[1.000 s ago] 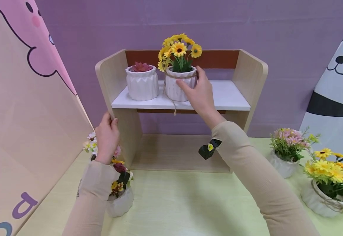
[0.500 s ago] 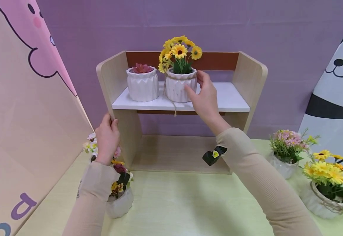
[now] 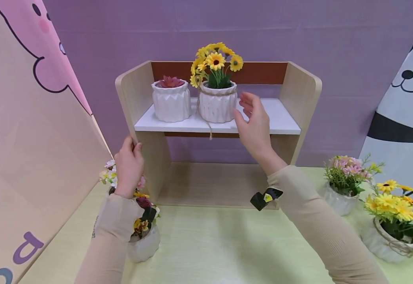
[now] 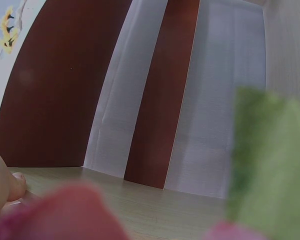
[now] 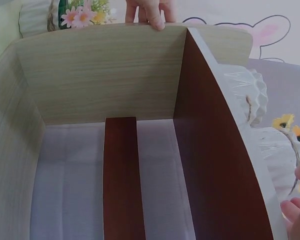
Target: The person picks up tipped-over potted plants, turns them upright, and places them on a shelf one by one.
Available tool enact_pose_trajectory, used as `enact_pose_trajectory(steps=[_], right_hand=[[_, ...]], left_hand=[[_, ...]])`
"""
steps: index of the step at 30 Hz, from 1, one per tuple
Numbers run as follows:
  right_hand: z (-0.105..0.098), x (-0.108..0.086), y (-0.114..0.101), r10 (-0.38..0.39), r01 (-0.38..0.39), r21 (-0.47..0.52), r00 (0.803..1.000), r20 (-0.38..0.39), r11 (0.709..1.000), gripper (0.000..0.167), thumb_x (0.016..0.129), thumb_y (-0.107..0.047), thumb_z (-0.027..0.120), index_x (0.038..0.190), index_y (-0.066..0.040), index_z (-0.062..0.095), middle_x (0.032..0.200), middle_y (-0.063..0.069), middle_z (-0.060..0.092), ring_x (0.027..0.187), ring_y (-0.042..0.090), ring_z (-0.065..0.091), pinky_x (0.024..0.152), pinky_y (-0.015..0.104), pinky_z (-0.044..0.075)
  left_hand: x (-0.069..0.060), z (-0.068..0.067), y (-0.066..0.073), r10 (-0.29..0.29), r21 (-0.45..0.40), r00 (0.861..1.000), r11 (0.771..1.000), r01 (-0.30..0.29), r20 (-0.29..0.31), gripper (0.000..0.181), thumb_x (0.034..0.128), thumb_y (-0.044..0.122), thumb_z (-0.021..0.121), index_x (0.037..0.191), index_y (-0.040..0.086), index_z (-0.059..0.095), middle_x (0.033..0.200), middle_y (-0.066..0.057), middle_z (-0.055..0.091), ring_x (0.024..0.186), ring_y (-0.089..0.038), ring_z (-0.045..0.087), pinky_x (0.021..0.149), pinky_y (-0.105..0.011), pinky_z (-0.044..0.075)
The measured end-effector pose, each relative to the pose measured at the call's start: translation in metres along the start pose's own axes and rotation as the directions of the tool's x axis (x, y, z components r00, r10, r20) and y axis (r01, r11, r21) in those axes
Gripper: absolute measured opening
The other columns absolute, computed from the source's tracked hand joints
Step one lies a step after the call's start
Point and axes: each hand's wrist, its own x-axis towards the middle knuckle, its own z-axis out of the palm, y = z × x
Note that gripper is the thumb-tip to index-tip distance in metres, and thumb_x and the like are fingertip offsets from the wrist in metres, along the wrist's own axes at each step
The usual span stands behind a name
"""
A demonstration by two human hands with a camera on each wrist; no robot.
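A small wooden shelf (image 3: 149, 165) stands on the table, with a white upper board (image 3: 277, 114). My left hand (image 3: 129, 167) grips the front edge of its left side panel, fingers outside and thumb toward the front; the right wrist view also shows this left hand (image 5: 151, 11) on the panel edge. On the board stands a ribbed white pot of yellow flowers (image 3: 217, 104) with twine round it. Just right of that pot, my right hand (image 3: 254, 126) holds nothing; its fingers are loosely bent and apart from the pot. To the left sits a white pot with a red succulent (image 3: 172, 102).
A potted pink plant (image 3: 342, 197) and a pot of yellow flowers (image 3: 391, 240) stand on the table at the right. Another flower pot (image 3: 144, 244) stands below my left wrist. A pink cartoon panel (image 3: 50, 138) borders the left side.
My right hand has let go of the yellow flower pot and drawn back to the right and down. The pot stays on the board. The left hand keeps its place.
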Motion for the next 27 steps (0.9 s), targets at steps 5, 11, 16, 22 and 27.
enact_pose_trajectory(steps=[5, 11, 16, 22, 27], right_hand=[[-0.006, -0.012, 0.004, -0.003, 0.004, 0.038, 1.0, -0.016, 0.999, 0.037, 0.089, -0.009, 0.054, 0.124, -0.002, 0.044, 0.126, 0.01, 0.051, 0.116, 0.016, 0.051, 0.098, 0.027, 0.04], [-0.01, -0.022, 0.007, -0.071, 0.073, 0.066, 0.997, -0.04, 0.995, 0.033, 0.089, -0.008, 0.053, 0.12, 0.0, 0.047, 0.121, 0.009, 0.053, 0.112, 0.015, 0.053, 0.096, 0.026, 0.041], [-0.015, -0.029, 0.008, -0.1, 0.104, 0.067, 0.993, -0.063, 0.992, 0.028, 0.089, -0.008, 0.052, 0.116, -0.001, 0.05, 0.117, 0.009, 0.055, 0.106, 0.014, 0.057, 0.089, 0.026, 0.046], [-0.021, -0.042, 0.011, -0.112, 0.113, 0.004, 0.99, -0.084, 0.994, 0.024, 0.088, -0.009, 0.053, 0.112, -0.004, 0.054, 0.11, 0.006, 0.057, 0.092, 0.013, 0.061, 0.067, 0.023, 0.046], [-0.024, -0.049, 0.015, -0.13, 0.131, 0.001, 0.987, -0.099, 0.991, 0.022, 0.087, -0.006, 0.054, 0.109, -0.002, 0.055, 0.107, 0.005, 0.058, 0.089, 0.014, 0.06, 0.071, 0.02, 0.045]], left_hand=[[0.0, 0.0, 0.0, 0.001, -0.003, 1.0, 1.0, -0.001, -0.001, 0.019, 0.0958, 0.015, 0.043, 0.102, -0.001, 0.051, 0.083, -0.018, 0.059, 0.063, -0.028, 0.05, 0.054, -0.031, 0.038], [-0.001, -0.001, 0.0, 0.01, -0.008, 1.0, 1.0, -0.01, -0.002, 0.019, 0.0957, 0.015, 0.043, 0.101, 0.0, 0.051, 0.077, -0.017, 0.056, 0.06, -0.027, 0.05, 0.051, -0.03, 0.037], [-0.002, -0.001, 0.0, 0.011, -0.01, 1.0, 1.0, -0.011, 0.0, 0.019, 0.0958, 0.015, 0.042, 0.101, 0.0, 0.051, 0.076, -0.016, 0.055, 0.058, -0.026, 0.049, 0.049, -0.029, 0.037], [-0.002, -0.002, 0.002, -0.006, -0.012, 1.0, 1.0, 0.006, 0.009, 0.019, 0.0958, 0.016, 0.043, 0.102, 0.0, 0.051, 0.078, -0.017, 0.056, 0.058, -0.026, 0.049, 0.049, -0.029, 0.037], [-0.002, -0.002, 0.003, -0.008, -0.01, 1.0, 1.0, 0.008, 0.012, 0.02, 0.0958, 0.016, 0.042, 0.103, 0.0, 0.051, 0.082, -0.018, 0.059, 0.059, -0.027, 0.05, 0.049, -0.029, 0.037]])
